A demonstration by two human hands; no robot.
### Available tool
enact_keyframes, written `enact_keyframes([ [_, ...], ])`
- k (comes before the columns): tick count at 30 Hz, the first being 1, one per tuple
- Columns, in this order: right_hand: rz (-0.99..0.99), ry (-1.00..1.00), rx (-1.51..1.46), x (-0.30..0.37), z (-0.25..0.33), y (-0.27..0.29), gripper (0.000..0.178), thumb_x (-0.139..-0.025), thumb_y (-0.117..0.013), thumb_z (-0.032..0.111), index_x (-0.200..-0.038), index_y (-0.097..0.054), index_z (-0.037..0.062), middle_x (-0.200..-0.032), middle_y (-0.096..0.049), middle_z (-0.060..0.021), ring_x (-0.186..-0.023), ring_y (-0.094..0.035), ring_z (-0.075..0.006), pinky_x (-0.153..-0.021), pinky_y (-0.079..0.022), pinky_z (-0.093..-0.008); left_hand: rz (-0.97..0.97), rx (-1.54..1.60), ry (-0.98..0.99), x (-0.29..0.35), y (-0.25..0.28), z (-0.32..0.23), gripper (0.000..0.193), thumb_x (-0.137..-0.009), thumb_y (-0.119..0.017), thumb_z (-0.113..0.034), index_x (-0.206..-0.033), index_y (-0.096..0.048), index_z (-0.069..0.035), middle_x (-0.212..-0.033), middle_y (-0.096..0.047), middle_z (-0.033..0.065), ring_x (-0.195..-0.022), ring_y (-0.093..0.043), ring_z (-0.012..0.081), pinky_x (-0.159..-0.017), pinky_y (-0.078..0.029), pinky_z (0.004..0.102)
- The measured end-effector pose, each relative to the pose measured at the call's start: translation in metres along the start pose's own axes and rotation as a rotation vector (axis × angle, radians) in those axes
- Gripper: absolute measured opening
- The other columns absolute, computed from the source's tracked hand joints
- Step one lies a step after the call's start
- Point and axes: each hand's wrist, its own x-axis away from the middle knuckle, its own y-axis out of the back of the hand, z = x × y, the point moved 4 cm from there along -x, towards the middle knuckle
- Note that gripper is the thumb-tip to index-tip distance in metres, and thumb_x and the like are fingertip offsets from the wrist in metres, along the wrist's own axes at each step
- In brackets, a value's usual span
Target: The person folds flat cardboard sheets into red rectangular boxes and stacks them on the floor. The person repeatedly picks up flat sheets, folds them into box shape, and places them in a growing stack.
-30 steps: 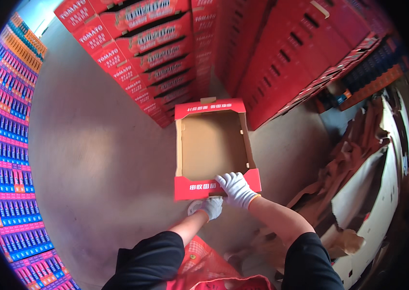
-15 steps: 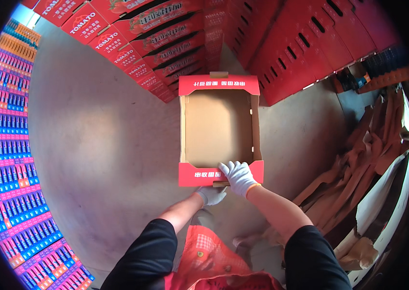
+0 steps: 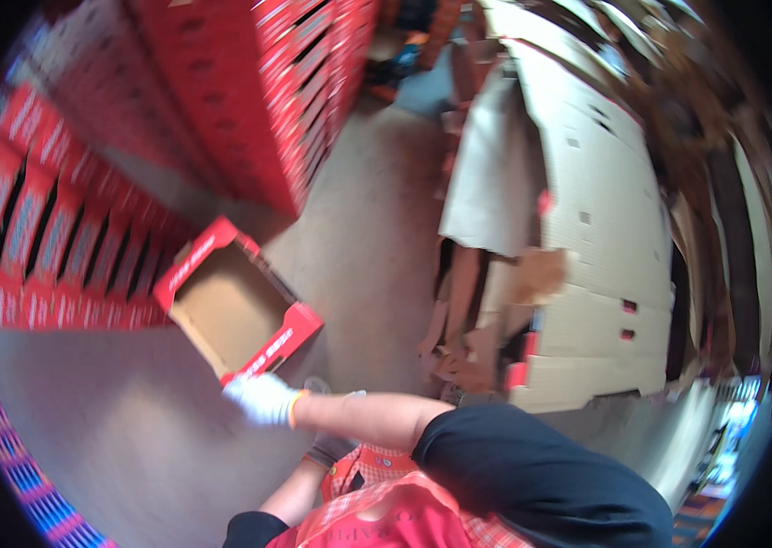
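Observation:
An open-topped cardboard box [image 3: 231,310] with red end panels and a bare brown inside is left of centre, turned at a slant. My right hand [image 3: 262,399], in a white glove, is closed at the box's near corner; motion smears its fingers. Lower down, beside my red checked apron [image 3: 372,470], is my gloved left hand [image 3: 331,449], apart from the box. Its fingers are mostly hidden and blurred.
Stacked red boxes [image 3: 66,247] stand at the left, with a tall red stack [image 3: 221,100] beyond my box. Large flattened cardboard sheets [image 3: 596,237] lean in a pile at the right. Grey floor [image 3: 349,228] runs between them.
My view has swung right, so the stacks now lie to the left. The box appears farther left and slanted, with my right hand still at it. My left hand has come off its near edge.

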Motion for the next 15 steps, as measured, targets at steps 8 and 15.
enact_keyframes([
  [8,-0.591,0.447,-0.247,0.211,0.086,0.246,0.033,-0.082,-0.064,0.024,-0.109,-0.066,0.0055,-0.100,-0.068,-0.0158,-0.097,-0.064,-0.0358,-0.084,-0.051,-0.0446,0.048,0.219,-0.522,-0.167,0.005,-0.163,0.045,-0.096,-0.057,-0.010,-0.139,-0.047,-0.007,-0.139,-0.051,0.0094,-0.127,-0.048,0.0196,-0.108,-0.036,0.0374],
  [15,-1.455,-0.332,0.366,0.590,-0.100,0.389,0.020,-0.086,-0.071,0.009,-0.104,-0.068,0.0016,-0.091,-0.069,-0.0083,-0.080,-0.066,-0.0178,-0.075,-0.055,-0.0300,-0.334,-0.417,0.058,-0.355,-0.028,-0.176,0.091,-0.086,-0.071,-0.035,-0.152,-0.023,0.006,-0.152,-0.033,0.0298,-0.144,-0.030,0.0386,-0.119,-0.022,0.0418],
])
